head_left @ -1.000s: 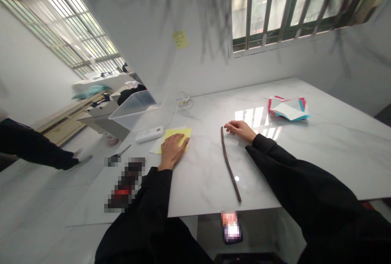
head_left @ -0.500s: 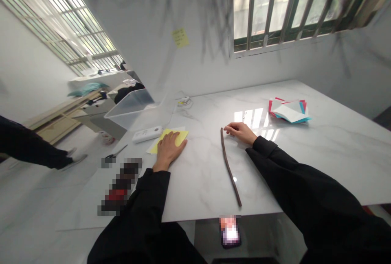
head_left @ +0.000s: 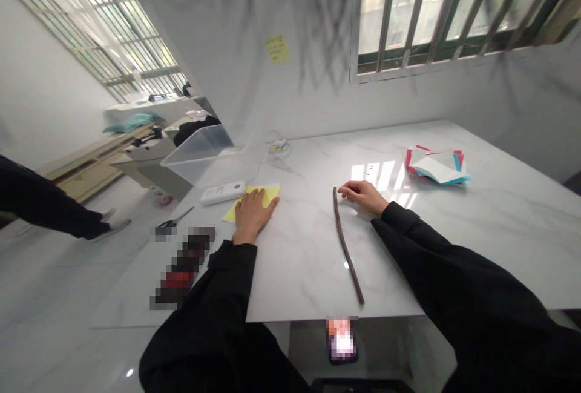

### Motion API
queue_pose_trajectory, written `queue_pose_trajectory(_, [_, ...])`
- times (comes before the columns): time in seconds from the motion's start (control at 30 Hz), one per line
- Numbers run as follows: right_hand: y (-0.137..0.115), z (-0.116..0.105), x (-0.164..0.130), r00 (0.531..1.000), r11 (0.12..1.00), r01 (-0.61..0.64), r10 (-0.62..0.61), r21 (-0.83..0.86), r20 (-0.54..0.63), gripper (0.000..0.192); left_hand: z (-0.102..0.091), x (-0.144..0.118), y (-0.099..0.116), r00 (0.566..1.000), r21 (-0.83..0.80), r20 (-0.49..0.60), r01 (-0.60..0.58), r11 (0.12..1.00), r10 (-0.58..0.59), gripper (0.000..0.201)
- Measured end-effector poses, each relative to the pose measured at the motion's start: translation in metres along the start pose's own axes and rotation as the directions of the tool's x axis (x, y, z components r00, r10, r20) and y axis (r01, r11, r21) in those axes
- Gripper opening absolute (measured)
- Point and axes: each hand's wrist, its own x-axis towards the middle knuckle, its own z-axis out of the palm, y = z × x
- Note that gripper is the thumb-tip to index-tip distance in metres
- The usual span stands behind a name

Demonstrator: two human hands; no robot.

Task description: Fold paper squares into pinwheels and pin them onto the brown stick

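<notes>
And here is the left hand (head_left: 252,217), left of centre in the frame, laid over the yellow sheet (head_left: 271,193) on the bench (head_left: 295,254): fingers spread, grip apart, clamped on nothing. The way to do this well, one would judge, is palm low and pressure light and even, so the sheet stays flat and doesn't buckle against the white case (head_left: 223,193) just beside it. Too much weight on the fingertips could drag it askew.

Over to the centre, where the stick (head_left: 341,237) lies on the bench, running down toward the near edge. The right hand (head_left: 367,197) waits just beside its upper end, fingers curled, nothing visible in that grip; whether thumb and fingertips meet, one cannot tell. A loose wrist there should avoid knocking the stick into a roll.

Now the change from half a second ago: the yellow sheet sits squarer, less tilted, and the left hand has edged closer to the case. The view shifts slightly, yet the stick and right hand keep their places together.
</notes>
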Motion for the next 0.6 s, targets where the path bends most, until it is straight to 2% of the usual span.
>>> queue_pose_trajectory(0.1, [-0.004,0.0,-0.004,1.0,0.999,0.02,-0.02,-0.049,0.007,0.046,-0.004,-0.004,0.006,0.999,-0.001,-0.044,0.013,1.0,-0.013,0.071])
queue_pose_trajectory(0.2, [-0.005,0.001,-0.007,1.0,0.999,0.021,-0.021,-0.045,0.002,0.044,-0.011,-0.007,0.024,0.987,-0.046,-0.157,-0.032,0.998,0.024,0.066])
queue_pose_trajectory(0.33, [-0.01,0.002,-0.004,1.0,1.0,0.022,-0.022,-0.023,-0.009,0.043,-0.018,0.0,0.077,0.96,-0.196,-0.25,-0.177,0.965,0.125,0.047])
queue_pose_trajectory(0.4, [-0.026,-0.001,-0.006,0.999,1.0,0.025,-0.025,-0.013,-0.021,0.044,-0.017,0.006,0.108,0.952,-0.292,-0.256,-0.242,0.925,0.168,0.036])
queue_pose_trajectory(0.47, [-0.053,-0.006,-0.02,0.999,0.999,0.033,-0.032,0.037,-0.02,0.043,-0.015,0.008,0.135,0.951,-0.372,-0.266,-0.254,0.893,0.16,0.029])
queue_pose_trajectory(0.5, [-0.07,-0.008,-0.034,0.999,0.994,0.044,-0.046,0.103,0.017,0.043,-0.013,0.008,0.146,0.958,-0.401,-0.25,-0.235,0.885,0.141,0.028])
queue_pose_trajectory(0.53, [-0.086,-0.009,-0.052,0.99,0.982,0.051,-0.074,0.184,0.122,0.043,-0.011,0.006,0.155,0.963,-0.423,-0.24,-0.216,0.88,0.121,0.029])
queue_pose_trajectory(0.57, [-0.101,-0.006,-0.075,0.946,0.961,0.036,-0.121,0.275,0.3,0.043,-0.008,0.004,0.161,0.969,-0.438,-0.227,-0.196,0.877,0.103,0.029])
queue_pose_trajectory(0.6, [-0.113,-0.001,-0.101,0.833,0.933,-0.009,-0.192,0.36,0.519,0.042,-0.006,0.001,0.166,0.973,-0.449,-0.212,-0.178,0.876,0.089,0.029])
